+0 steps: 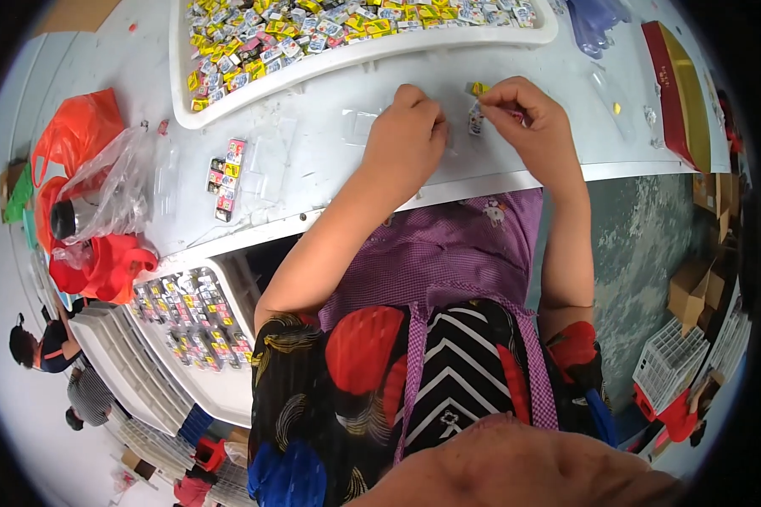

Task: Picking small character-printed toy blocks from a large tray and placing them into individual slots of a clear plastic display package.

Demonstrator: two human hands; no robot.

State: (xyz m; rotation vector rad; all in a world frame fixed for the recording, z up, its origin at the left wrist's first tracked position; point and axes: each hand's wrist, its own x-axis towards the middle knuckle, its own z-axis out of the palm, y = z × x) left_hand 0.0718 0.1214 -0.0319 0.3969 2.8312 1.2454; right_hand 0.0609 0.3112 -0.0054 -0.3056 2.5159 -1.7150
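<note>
- Hands at upper centre of the frame: the left hand [410,135] is seen curled, knuckles up, resting on the white table [330,182]; whether anything is pinched beneath it cannot be told.
- The right hand [528,118] is shown with fingertips closed on a small packet [477,120], held upright just above the table between the two hands.
- The packet is pictured as a narrow, pale card with a coloured print, topped by a yellow tab [479,88].
- A white tray [313,63], heaped with similar small yellow, white and blue packets, is placed along the upper edge of the frame, just beyond the hands.
- A short stacked row of packets [227,179] is laid on the table at left of centre, well apart from the hands.
- Orange and clear plastic bags [93,169] are gathered at the left.
- A red box [672,89] is set at the upper right.
</note>
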